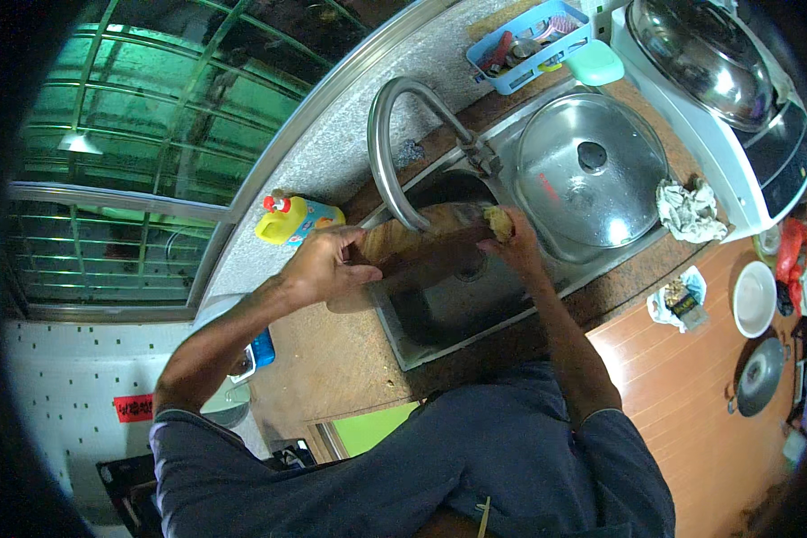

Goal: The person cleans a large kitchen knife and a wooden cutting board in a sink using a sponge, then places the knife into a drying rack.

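Observation:
A brown wooden board (403, 241), its far end blurred, is tilted over the left basin of a steel sink (444, 323). My left hand (326, 262) grips the board's left end, thumb on the near side. At its right end my right hand (516, 243) holds a yellowish scrubbing sponge (498, 224) against or close beside the board. The curved steel faucet (387, 148) arches over the board; whether water runs cannot be told. A yellow detergent bottle (296, 218) with a red cap stands behind my left hand.
A glass lid (592, 171) covers the right basin, with a crumpled white cloth (690, 210) at its edge. Behind stand a blue basket (530, 46) of small items and a green soap box (595, 62). A metal wok lid (706, 57) is at upper right; a white basin (754, 298) and a pan (761, 376) lie beyond.

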`<action>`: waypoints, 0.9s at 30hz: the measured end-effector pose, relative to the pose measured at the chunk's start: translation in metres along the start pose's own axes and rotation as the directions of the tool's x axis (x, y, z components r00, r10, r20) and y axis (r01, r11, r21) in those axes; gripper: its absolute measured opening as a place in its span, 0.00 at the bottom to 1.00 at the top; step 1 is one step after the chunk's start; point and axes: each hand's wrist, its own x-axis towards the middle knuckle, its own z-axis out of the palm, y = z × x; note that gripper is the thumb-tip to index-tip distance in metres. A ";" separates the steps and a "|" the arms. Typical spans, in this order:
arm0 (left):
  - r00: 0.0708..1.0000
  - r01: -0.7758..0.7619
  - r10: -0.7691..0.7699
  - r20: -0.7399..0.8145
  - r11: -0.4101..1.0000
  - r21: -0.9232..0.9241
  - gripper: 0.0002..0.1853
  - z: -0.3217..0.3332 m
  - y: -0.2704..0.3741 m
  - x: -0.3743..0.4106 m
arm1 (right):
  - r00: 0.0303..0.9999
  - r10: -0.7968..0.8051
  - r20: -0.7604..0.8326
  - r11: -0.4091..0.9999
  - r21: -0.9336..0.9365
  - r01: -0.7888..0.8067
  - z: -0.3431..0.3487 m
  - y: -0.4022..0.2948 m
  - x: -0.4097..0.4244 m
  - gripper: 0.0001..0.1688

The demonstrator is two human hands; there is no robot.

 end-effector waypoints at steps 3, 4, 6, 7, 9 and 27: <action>0.965 0.250 -0.252 0.065 0.967 0.048 0.27 -0.016 0.026 0.016 | 0.979 0.123 -0.165 0.938 0.341 -0.061 0.036 0.001 -0.004 0.39; 0.966 0.258 -0.258 0.018 0.965 -0.051 0.28 -0.012 0.015 0.020 | 0.968 0.111 -0.224 0.959 0.281 -0.045 0.044 -0.009 -0.001 0.34; 0.954 0.292 -0.284 0.092 0.952 -0.092 0.29 -0.020 0.006 0.036 | 0.934 0.071 -0.351 0.988 0.151 -0.018 0.051 -0.028 0.014 0.26; 0.945 0.316 -0.300 0.132 0.941 -0.118 0.30 -0.020 0.005 0.040 | 0.939 0.159 -0.304 0.970 0.225 -0.092 0.054 -0.036 0.018 0.29; 0.895 0.444 -0.410 0.177 0.861 -0.247 0.21 -0.015 0.007 0.043 | 0.923 0.327 -0.202 0.902 0.357 -0.242 0.061 -0.049 0.026 0.34; 0.860 0.351 -0.399 0.318 0.011 -0.936 0.08 0.033 0.013 0.052 | 0.478 0.695 0.536 -0.144 0.756 -0.638 0.153 0.114 -0.059 0.30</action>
